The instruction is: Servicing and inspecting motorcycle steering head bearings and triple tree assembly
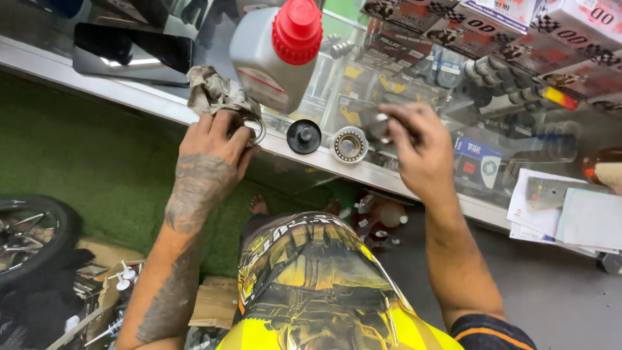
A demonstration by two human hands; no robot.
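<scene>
A: The plastic oil bottle (265, 61) is grey, with a ribbed red cap (297, 31). The crumpled rag (217, 96) is dirty beige with dark stains.

B: The round rubber cap (304, 136) is black, the metal bearing ring (349, 144) silver with a brassy inside. The left hand (210, 152) carries dark tattoo patterns. The shirt (311, 285) is yellow with black print, and the artificial grass mat (97, 155) is green.

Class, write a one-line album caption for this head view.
At a glass counter, left hand wipes a metal ring with a rag; right hand grips a small part.
</scene>
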